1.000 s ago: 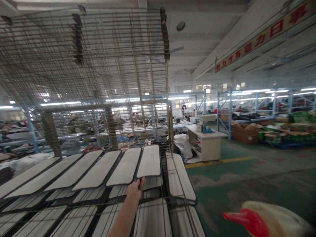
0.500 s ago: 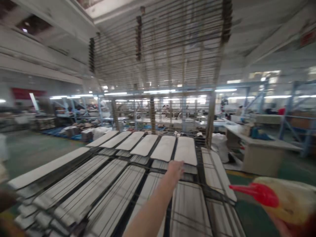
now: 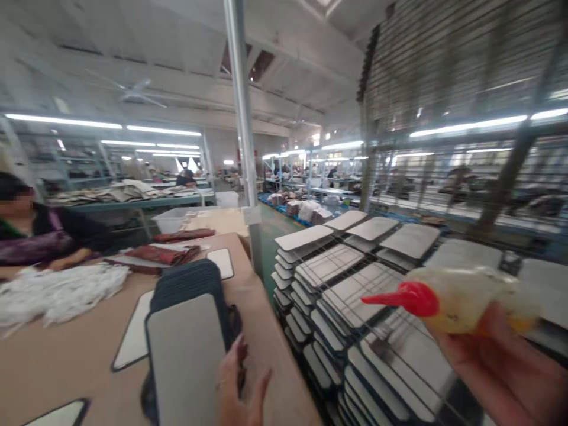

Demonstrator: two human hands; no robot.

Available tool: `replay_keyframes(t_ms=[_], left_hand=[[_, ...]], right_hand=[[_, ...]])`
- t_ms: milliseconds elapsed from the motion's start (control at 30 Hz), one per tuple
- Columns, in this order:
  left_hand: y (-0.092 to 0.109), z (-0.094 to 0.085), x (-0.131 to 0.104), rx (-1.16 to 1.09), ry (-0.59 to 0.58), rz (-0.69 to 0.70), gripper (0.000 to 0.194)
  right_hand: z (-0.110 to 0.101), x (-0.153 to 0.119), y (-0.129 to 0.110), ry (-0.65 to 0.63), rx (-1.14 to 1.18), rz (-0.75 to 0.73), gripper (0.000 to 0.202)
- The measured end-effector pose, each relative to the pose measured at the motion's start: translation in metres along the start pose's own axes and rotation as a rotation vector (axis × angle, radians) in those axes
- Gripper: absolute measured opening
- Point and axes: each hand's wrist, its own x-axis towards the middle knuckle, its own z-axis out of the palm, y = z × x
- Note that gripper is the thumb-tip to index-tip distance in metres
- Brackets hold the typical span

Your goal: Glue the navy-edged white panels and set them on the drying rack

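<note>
My right hand is wrapped round a translucent squeeze bottle with yellowish contents and a red nozzle that points left. On the brown table, my left hand is at the right edge of a stack of rounded panels, with thumb and fingers apart. The top panel is pale with a dark border. Behind it, more dark-edged panels are piled up. Whether my left fingers touch the stack is hard to tell because of blur.
Wire rack shelves hold layers of pale panels on the right. A metal post stands at the table's far end. White strips lie in a heap beside a seated person. Dark red fabric lies farther back.
The view has swung left from the rack to the table. My left hand has left the rack's panels and is now by the table stack. The bottle stays in my right hand.
</note>
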Motion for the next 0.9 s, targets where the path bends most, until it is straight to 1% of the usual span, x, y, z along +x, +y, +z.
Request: replay_keyframes(t_ms=[33,67,100,133,167,200,267,367,433,500,567,633,700,767,833,900], left_hand=[[-0.016,-0.027,0.018,0.124,0.134,0.018,0.075],[-0.03,-0.051,0.034,0.247,0.227,0.011,0.082],[-0.043,-0.069,0.047,0.36,0.289,-0.014,0.086],[-0.053,-0.083,0.057,0.442,0.329,-0.036,0.089],[-0.063,-0.093,0.066,0.49,0.356,-0.059,0.09],[-0.071,-0.098,0.072,0.508,0.372,-0.08,0.091],[-0.084,-0.1,0.079,0.48,0.383,-0.123,0.09],[-0.094,-0.094,0.081,0.434,0.379,-0.174,0.078],[-0.097,-0.09,0.079,0.427,0.429,-0.15,0.068],[-0.097,-0.088,0.076,0.427,0.516,-0.103,0.061],[-0.095,-0.084,0.071,0.422,0.602,-0.065,0.056],[-0.09,-0.08,0.063,0.387,0.631,-0.071,0.055],[-0.081,-0.076,0.054,0.301,0.59,-0.152,0.051],[-0.066,-0.074,0.045,0.207,0.499,-0.213,0.039],[-0.046,-0.078,0.044,0.135,0.378,-0.181,0.031],[-0.021,-0.089,0.052,0.074,0.188,-0.128,0.032]], right_hand=[[0.026,-0.008,0.019,0.004,0.059,0.096,0.047],[0.048,-0.015,0.038,-0.029,0.105,0.177,0.049],[0.066,-0.021,0.057,-0.082,0.133,0.237,0.049],[0.082,-0.025,0.076,-0.153,0.15,0.276,0.048],[0.094,-0.029,0.093,-0.228,0.155,0.301,0.045],[0.104,-0.032,0.109,-0.294,0.156,0.316,0.042],[0.118,-0.037,0.135,-0.394,0.155,0.334,0.037],[0.132,-0.039,0.159,-0.474,0.123,0.346,0.028],[0.138,-0.038,0.168,-0.518,0.095,0.33,0.019],[0.142,-0.035,0.173,-0.54,0.076,0.316,0.015],[0.146,-0.031,0.175,-0.536,0.07,0.318,0.015],[0.15,-0.026,0.176,-0.524,0.079,0.337,0.018],[0.154,-0.022,0.174,-0.511,0.099,0.354,0.028],[0.158,-0.018,0.168,-0.523,0.117,0.353,0.037],[0.163,-0.013,0.16,-0.58,0.125,0.329,0.038],[0.167,-0.008,0.149,-0.655,0.115,0.302,0.037]])
